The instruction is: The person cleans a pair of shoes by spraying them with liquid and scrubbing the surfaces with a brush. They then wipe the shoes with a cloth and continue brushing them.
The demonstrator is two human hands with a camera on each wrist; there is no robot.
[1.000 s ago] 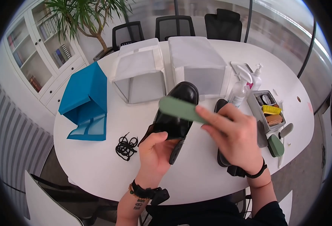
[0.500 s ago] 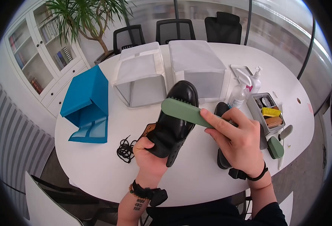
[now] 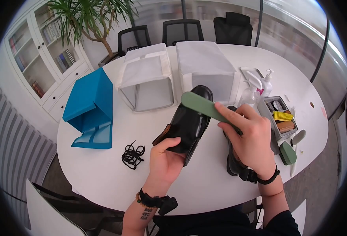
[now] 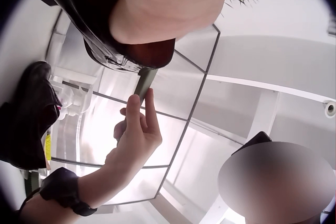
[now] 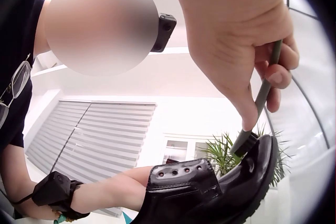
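Observation:
My left hand holds a glossy black leather shoe by its heel end, thumb over the opening and toe pointing away. Unlaced eyelets show on the shoe's flap in the right wrist view. My right hand grips the handle of a green brush, index finger laid along its back. In the right wrist view the dark bristles meet the upper near the toe. A second black shoe lies on the table, partly hidden under my right hand. Black laces lie bunched left of my left hand.
A grey box of brushes stands at right, a second green brush beside it. Behind are a spray bottle and a pump bottle. Two white fabric boxes and a blue box stand across the table.
The shoe swings right and tilts, with my left hand shifting along. The green brush moves right and slightly up, staying over the toe area. The things on the table stay put.

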